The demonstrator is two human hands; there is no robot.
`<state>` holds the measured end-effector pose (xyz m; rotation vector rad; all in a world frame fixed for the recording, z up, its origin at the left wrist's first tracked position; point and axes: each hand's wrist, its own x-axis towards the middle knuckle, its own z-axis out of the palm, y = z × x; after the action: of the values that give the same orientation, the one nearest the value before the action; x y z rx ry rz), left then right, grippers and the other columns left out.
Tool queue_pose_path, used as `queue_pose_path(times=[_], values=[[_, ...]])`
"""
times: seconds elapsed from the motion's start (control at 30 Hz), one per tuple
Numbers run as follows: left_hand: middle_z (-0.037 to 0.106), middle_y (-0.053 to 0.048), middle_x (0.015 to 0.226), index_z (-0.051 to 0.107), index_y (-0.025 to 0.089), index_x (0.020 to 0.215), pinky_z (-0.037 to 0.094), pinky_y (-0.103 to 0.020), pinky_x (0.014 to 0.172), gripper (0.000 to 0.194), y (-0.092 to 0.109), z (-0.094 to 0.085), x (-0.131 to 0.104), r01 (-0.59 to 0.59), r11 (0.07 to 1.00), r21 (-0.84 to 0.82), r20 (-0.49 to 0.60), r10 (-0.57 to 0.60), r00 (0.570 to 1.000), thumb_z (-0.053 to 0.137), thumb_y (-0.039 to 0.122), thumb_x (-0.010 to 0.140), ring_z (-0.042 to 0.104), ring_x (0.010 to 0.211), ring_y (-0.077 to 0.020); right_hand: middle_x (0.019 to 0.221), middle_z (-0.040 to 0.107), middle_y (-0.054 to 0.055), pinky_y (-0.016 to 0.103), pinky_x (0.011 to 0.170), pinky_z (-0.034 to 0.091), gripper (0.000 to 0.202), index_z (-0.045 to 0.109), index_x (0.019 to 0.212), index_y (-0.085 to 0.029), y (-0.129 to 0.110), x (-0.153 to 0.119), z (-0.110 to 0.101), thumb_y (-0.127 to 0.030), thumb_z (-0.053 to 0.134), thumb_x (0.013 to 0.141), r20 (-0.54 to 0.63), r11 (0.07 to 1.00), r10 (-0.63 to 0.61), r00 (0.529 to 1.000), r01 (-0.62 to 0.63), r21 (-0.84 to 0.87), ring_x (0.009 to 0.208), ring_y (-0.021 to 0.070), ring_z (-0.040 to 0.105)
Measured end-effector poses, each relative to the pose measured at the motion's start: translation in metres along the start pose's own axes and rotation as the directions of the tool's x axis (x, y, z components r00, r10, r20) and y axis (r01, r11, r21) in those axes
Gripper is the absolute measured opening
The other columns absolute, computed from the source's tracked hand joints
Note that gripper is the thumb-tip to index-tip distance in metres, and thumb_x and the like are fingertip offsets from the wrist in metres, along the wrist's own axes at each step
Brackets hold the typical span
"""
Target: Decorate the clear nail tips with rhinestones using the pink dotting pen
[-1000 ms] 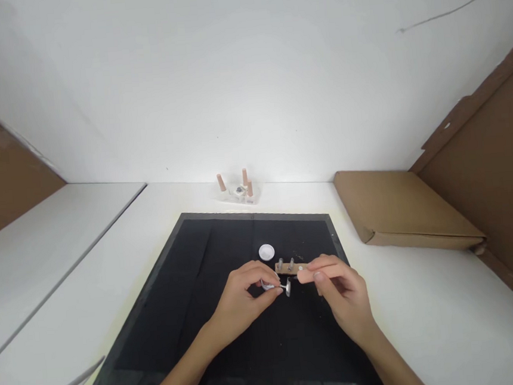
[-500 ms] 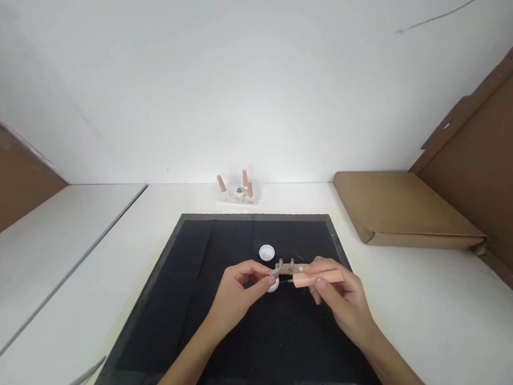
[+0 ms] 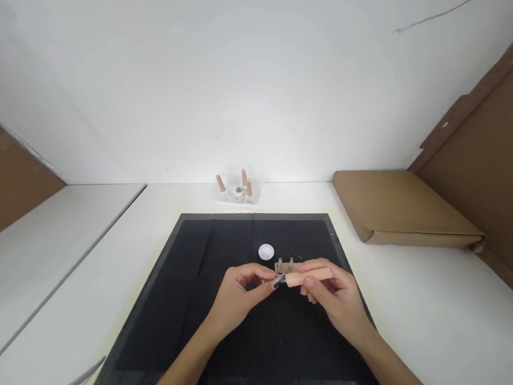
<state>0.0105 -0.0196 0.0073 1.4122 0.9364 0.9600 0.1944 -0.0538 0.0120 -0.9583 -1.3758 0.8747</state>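
Smooth peach cylinder [image 3: 307, 275] pinched in right fingers [image 3: 323, 293], slim greyish piece [image 3: 279, 279] pinched in left fingers [image 3: 260, 292], flat black mat [image 3: 184, 294] beneath

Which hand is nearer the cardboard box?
Right. The right hand is left of the box and closer to the wearer; the left hand is farther left, on the right hand's far side from it.
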Motion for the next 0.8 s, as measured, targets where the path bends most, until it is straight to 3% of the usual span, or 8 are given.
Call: queue_pose_path(times=[0.53, 0.8], values=[[0.073, -0.006, 0.074, 0.07, 0.013, 0.067, 0.048, -0.028, 0.069, 0.01, 0.0009, 0.0011, 0.0002, -0.016, 0.996, -0.084, -0.02, 0.014, 1.0, 0.074, 0.022, 0.068, 0.065, 0.071, -0.0164, 0.079, 0.07, 0.003, 0.019, 0.04, 0.048, 0.011, 0.069, 0.076, -0.021, 0.0009, 0.0016, -0.0028, -0.026, 0.062, 0.083, -0.073, 1.0, -0.014, 0.997, 0.016, 0.018, 0.05, 0.009, 0.058], [0.072, -0.008, 0.075, 0.069, 0.013, 0.067, 0.049, -0.03, 0.068, 0.013, -0.001, 0.0, 0.0002, -0.031, 0.999, -0.043, -0.036, 0.029, 0.999, 0.075, 0.025, 0.068, 0.065, 0.071, -0.0186, 0.082, 0.069, 0.004, 0.019, 0.038, 0.047, 0.014, 0.068, 0.072, -0.02, 0.0027, 0.0035, -0.0031, -0.026, 0.062, 0.082, -0.124, 1.0, -0.027, 0.992, 0.028, -0.001, 0.048, 0.0089, 0.057]])
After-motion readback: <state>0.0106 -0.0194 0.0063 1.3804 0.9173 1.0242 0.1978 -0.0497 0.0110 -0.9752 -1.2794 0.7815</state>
